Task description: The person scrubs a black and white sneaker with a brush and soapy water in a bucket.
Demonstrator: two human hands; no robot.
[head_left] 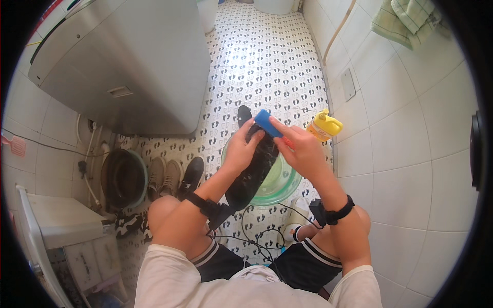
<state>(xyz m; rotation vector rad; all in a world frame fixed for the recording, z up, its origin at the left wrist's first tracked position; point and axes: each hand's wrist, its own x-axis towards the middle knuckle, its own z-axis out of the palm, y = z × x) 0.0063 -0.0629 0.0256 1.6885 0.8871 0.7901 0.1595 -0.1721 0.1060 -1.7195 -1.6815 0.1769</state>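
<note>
A black shoe [255, 172] is tilted over a pale green basin [281, 195] on the floor between my legs. My left hand [242, 148] grips the shoe near its upper end, fingers closed on it. In my right hand [304, 151] is a blue block-shaped scrubber [267, 123], its far end touching or just beside the shoe by my left fingers. A bit of red shows under my right fingers; I cannot tell whether it belongs to the scrubber. Light marks, maybe suds, streak the shoe. The basin is partly hidden by the shoe and my hands.
Right of the basin stands a yellow bottle [324, 126], near the tiled wall. Left lie a black shoe [192, 177], beige shoes [171, 177] and a dark-inside basin [123, 179]. A grey appliance [128, 66] stands far left. Black cables [257, 238] hang between my knees.
</note>
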